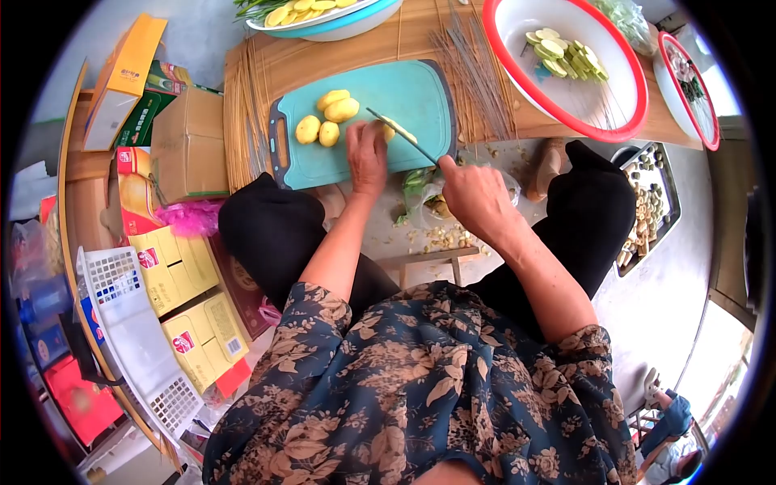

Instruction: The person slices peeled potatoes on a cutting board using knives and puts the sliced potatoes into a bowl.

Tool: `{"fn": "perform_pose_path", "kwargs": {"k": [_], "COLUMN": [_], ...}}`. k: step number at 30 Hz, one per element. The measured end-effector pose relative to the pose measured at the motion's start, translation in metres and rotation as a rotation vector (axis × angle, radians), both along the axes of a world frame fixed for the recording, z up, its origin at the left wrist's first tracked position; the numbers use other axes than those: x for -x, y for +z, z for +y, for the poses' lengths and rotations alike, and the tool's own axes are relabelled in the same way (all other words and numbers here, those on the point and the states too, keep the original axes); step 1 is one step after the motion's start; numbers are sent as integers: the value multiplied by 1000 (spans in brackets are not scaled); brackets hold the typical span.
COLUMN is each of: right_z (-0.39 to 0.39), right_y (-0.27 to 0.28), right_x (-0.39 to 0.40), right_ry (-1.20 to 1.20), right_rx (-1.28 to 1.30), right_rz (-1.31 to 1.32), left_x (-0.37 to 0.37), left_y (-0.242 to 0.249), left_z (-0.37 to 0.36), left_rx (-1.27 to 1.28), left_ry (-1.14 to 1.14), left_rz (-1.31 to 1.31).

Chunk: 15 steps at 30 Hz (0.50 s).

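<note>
A turquoise cutting board (323, 166) lies before me on the wooden table. My right hand (478, 198) is closed around the handle of a knife (411, 142), its blade slanting up and left over the board. Under the blade is a peeled potato (400, 128), partly hidden by it. The curled fingers of my left hand (368, 158) hold this potato from the left side, with the blade close by the fingertips. Several whole peeled potatoes (342, 110) sit together on the board, left of and beyond my left hand.
Thin skewers (477, 73) lie on the table (416, 36) on both sides of the board. A red-rimmed bowl (638, 97) at the right holds green slices. Potato slices fill a dish (323, 28) at the back. Peelings (444, 238) and a tray of skewered food (647, 206) are on the floor.
</note>
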State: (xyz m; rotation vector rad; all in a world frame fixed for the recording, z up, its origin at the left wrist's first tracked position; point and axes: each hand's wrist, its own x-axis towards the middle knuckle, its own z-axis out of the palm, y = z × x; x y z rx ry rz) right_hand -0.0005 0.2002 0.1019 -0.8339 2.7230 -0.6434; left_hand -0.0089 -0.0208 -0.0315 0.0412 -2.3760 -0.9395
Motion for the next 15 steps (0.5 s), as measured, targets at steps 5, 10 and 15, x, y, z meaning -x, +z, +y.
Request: {"fn": "perform_pose_path", "kwargs": {"k": [5,10,15], "right_z": [4,2,-2], "right_y": [-2,-1,-1], "right_x": [-4,-2,2], "right_ry": [13,20,20], "right_rx": [-31,-46,-43], "right_rz": [18,-3,4], "left_x": [2,2,2], "left_y": [-7,0,0], "left_z": [0,0,-1], "left_rx": [0,-7,-1], "left_ry": [6,-2,-5], "left_rz": [52,45,55]}}
